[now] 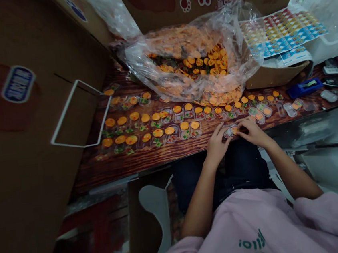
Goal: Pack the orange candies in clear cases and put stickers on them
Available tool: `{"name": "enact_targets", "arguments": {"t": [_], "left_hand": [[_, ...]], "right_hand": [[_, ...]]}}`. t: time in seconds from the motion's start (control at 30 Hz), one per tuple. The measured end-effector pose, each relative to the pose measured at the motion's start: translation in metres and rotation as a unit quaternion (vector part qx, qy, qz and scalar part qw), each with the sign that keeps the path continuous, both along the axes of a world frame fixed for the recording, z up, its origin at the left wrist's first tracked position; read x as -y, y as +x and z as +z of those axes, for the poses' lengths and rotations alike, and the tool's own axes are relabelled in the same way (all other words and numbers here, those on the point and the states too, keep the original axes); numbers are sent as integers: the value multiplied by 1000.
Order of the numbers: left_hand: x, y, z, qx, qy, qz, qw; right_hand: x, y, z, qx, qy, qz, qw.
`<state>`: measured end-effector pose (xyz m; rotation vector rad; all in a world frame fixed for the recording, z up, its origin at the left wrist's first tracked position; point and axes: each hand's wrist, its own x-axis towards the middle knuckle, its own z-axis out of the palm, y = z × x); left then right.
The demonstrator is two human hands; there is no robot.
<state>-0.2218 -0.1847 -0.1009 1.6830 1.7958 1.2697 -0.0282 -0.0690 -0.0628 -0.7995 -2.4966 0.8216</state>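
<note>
A small clear plastic case lies at the front edge of the wooden table, between my two hands. Its right part shows orange, its left part looks pale. My left hand pinches the case from the left with thumb and fingers. From the right, my right hand grips the other end, fingertips close to the orange part. Rows of similar clear cases with round orange pieces and green bits lie beyond and to the left. Just past my right hand are some clear cases with orange inside.
A large clear plastic bag full of orange pieces stands behind the rows. Sticker sheets rest on a small carton at right, near a blue tape dispenser. Tall cardboard boxes wall off the left; a white chair stands below.
</note>
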Motion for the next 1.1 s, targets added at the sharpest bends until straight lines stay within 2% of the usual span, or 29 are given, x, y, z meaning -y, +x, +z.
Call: {"name": "enact_targets", "arguments": {"t": [0.17,0.27,0.4,0.53,0.63,0.83,1.1], "left_hand": [[0,2,2,-3,-2,3,1000],[-1,3,-1,-27,6,6,1000],[1,2,2,-118,6,4,993],[15,8,9,-246,-45,-15,968],[26,18,10,-298,-95,-22,950],[21,28,11,-307,-148,-29,940],[18,20,12,-303,-112,-46,945]], "right_hand": [[2,1,7,-14,26,-14,999],[7,2,4,-10,44,-8,999],[18,4,-8,12,86,-17,996],[39,7,-17,78,147,-33,985],[53,7,-18,144,178,-23,973],[61,-6,-12,192,170,-37,966],[54,-18,-8,186,158,-35,969]]}}
